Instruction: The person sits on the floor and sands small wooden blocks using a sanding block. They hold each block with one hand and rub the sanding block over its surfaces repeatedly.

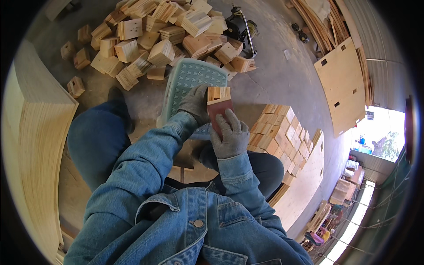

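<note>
Above the teal plastic stool (187,70), my left hand (194,105) in a grey glove grips a small wooden block (219,93) by its left side. Layered pale and darker wood shows on the block's far part. Across its near part lies a reddish-brown sheet that looks like sandpaper (218,109). My right hand (230,136), also gloved, is closed on this sheet, with fingertips pressed on its right side and near end. The block's underside is hidden.
A loose heap of wooden blocks (161,37) lies beyond the stool. Neatly stacked blocks (280,137) stand at my right beside a pale board (309,176). A large curved-looking plywood stack (37,145) rises at left. Dark metal equipment (243,31) sits by the heap.
</note>
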### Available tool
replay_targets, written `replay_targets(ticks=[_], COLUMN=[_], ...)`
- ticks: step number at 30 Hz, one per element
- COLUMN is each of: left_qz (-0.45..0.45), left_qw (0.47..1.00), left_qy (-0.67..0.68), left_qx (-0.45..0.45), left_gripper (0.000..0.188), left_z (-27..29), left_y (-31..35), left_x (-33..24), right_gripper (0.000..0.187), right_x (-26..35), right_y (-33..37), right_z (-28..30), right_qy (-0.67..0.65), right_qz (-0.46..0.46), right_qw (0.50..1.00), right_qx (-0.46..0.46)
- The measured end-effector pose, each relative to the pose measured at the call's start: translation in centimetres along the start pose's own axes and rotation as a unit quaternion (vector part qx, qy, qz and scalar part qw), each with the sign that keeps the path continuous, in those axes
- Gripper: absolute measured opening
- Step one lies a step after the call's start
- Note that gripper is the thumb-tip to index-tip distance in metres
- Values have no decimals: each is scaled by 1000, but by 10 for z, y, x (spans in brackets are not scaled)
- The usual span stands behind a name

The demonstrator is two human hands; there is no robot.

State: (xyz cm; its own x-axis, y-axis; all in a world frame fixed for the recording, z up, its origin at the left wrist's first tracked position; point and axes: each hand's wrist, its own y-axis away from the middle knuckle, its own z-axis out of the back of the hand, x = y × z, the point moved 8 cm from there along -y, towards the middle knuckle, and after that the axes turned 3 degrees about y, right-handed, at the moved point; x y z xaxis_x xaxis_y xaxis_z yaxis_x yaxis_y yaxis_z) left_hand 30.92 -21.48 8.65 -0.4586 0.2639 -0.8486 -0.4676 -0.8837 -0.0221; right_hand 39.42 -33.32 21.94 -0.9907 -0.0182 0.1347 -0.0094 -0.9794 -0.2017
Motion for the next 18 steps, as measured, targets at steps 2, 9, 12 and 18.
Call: replay_targets(ticks=[2, 9, 12, 18], left_qz=[22, 16, 23, 22], left_qw=[1000, 999, 998, 998], left_qy=[14, 44, 45, 50], left_qx=[16, 7, -37, -26], left_gripper=[104, 104, 103, 103], left_z=[5, 8, 12, 7], left_y=[1, 4, 5, 5], left_x=[-6, -1, -5, -4], right_gripper=[51, 48, 49, 53], right_x=[-2, -8, -18, -77], right_y=[2, -48, -95, -139], right_z=[2, -7, -18, -34], right_qy=[0, 30, 28, -52], right_qz=[-4, -38, -49, -125], right_qw=[1000, 999, 998, 987], right_qx=[-12, -7, 32, 86])
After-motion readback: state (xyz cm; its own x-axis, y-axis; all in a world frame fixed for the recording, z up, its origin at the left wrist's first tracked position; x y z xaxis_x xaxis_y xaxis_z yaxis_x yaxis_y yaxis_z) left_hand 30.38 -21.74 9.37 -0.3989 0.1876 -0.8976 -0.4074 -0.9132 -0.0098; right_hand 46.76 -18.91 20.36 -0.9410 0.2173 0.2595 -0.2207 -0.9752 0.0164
